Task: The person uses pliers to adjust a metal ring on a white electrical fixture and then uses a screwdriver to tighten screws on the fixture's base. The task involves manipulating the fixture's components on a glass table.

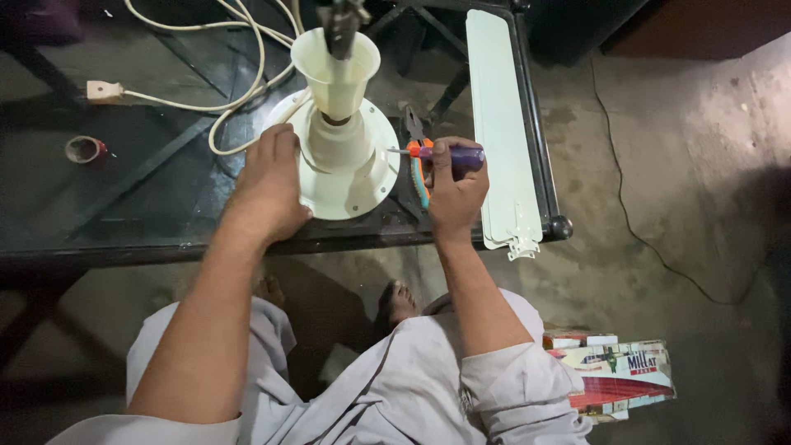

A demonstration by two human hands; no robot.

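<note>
A dim concrete floor [700, 189] surrounds a dark glass-topped table with a black metal frame [124, 181]. On it, at about 12 o'clock from the person, stands a cream-coloured ceiling fan motor housing with a cup-shaped canopy [339, 132]. The left hand [268, 181] lies flat against its round base at 9 o'clock, fingers together and spread over the rim. The right hand [456, 185], at 3 o'clock, is closed around a purple-handled screwdriver [449, 155], its tip touching the housing's side. Orange-and-blue pliers [418, 165] lie beneath. Pale fan blades [503, 124] rest along the table's right edge; a white cable [239, 91] loops at 11 o'clock; a printed cardboard box [614, 371] sits on the floor.
</note>
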